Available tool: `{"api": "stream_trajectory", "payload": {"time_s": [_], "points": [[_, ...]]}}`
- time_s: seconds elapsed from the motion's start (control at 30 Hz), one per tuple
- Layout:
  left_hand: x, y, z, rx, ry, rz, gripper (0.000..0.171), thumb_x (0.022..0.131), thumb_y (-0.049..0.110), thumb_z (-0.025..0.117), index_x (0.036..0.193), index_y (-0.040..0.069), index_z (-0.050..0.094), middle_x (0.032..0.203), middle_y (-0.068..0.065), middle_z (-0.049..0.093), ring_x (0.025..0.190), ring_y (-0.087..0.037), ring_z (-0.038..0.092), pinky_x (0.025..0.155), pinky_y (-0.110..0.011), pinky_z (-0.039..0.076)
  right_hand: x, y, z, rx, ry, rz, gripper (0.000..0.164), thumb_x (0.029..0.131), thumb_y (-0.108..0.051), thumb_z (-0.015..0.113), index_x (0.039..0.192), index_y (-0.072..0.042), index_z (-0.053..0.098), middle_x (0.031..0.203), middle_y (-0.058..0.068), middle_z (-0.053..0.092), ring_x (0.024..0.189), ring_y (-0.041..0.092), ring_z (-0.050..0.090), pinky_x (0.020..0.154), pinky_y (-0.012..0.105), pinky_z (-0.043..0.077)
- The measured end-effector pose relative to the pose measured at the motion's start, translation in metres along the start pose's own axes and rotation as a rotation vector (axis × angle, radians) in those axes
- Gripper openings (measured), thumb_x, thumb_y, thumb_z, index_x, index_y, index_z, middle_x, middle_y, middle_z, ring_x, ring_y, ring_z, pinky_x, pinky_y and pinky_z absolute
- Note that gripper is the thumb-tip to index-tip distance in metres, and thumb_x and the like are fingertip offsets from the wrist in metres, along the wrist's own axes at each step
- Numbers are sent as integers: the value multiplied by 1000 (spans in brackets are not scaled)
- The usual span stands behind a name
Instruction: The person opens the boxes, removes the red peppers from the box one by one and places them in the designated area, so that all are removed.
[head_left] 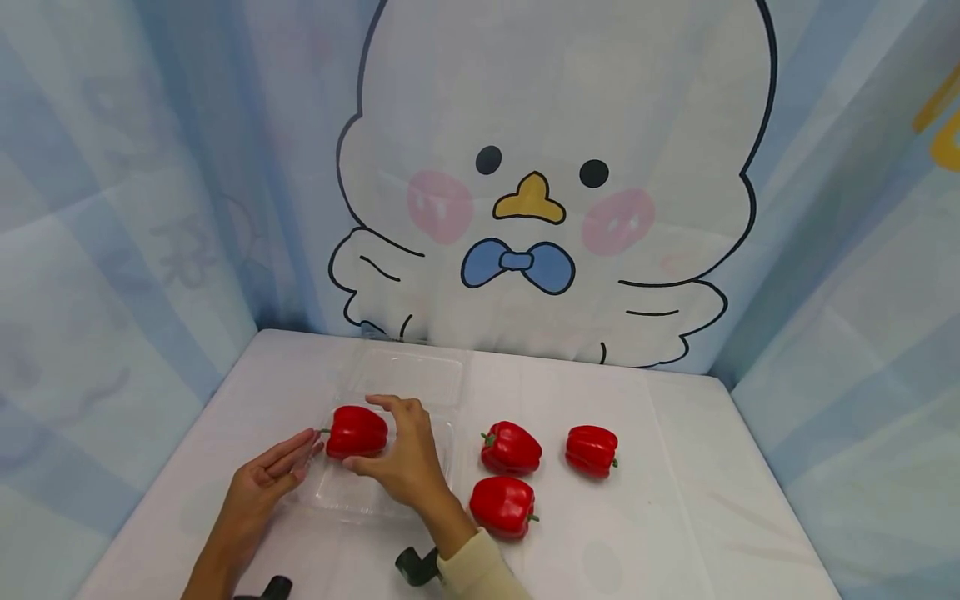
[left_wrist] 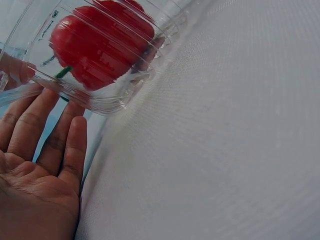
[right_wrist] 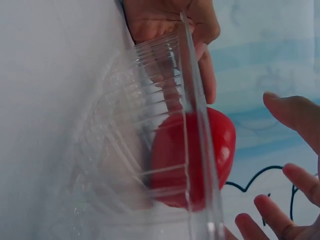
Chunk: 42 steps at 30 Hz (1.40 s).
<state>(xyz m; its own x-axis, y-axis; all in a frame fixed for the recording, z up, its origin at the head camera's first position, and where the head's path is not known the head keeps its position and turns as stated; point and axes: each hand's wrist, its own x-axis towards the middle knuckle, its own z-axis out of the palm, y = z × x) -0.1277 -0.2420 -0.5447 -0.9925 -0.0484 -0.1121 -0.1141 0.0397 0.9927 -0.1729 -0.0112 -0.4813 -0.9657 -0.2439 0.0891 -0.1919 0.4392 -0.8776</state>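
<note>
A red bell pepper (head_left: 358, 432) with a green stem lies in the left part of a clear plastic container (head_left: 352, 502). Its stem points left, toward my left hand (head_left: 264, 482). That hand is at the container's left edge, with the rim between thumb and fingers in the left wrist view; its fingertips lie against the outside of the wall. My right hand (head_left: 408, 458) is spread over the container, thumb low and fingers high around the pepper's right side. In the right wrist view the right fingers (right_wrist: 272, 212) are apart from the pepper (right_wrist: 172, 157).
Three more red bell peppers lie right of the container: an upper one (head_left: 512, 448), a lower one (head_left: 504, 507) and one farther right (head_left: 592, 451). The container's open lid (head_left: 408, 379) extends toward the back curtain (head_left: 540, 100). A white cloth (head_left: 675, 500) covers the table.
</note>
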Motion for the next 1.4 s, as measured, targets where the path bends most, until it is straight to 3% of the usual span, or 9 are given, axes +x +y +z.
{"api": "stream_trajectory", "payload": {"time_s": [0.23,0.4,0.83,1.1,1.4], "points": [[-2,0,0,34,-13,1,65,106,27,67,162,6,42,156,13,55,124,21,56,97,-6,50,5,1,10,-12,-14,44,80,76,-22,97,144,-39,59,143,6,58,135,25,53,97,39,64],[-2,0,1,28,-9,14,64,106,25,67,162,4,42,152,19,58,123,20,58,97,-6,50,9,1,15,-40,-17,63,80,75,-21,97,143,-37,60,143,6,58,132,19,53,94,39,65],[-4,0,2,-12,-21,20,62,107,21,67,161,3,42,149,19,61,124,18,60,97,-5,50,17,1,27,-112,-27,98,80,73,-21,98,143,-33,62,135,1,58,130,17,49,91,36,64],[-3,-3,1,-64,-35,65,61,106,14,66,159,-2,42,143,25,63,125,15,61,98,-8,52,19,2,31,-154,-24,115,72,73,-23,99,138,-29,68,124,-2,56,126,15,49,92,34,63],[-2,-2,0,-76,-35,80,62,105,12,67,159,-4,41,139,28,64,125,15,61,98,-8,52,19,3,34,-163,-61,107,71,73,-18,98,133,-32,63,131,-3,64,124,16,56,91,36,64]]}}
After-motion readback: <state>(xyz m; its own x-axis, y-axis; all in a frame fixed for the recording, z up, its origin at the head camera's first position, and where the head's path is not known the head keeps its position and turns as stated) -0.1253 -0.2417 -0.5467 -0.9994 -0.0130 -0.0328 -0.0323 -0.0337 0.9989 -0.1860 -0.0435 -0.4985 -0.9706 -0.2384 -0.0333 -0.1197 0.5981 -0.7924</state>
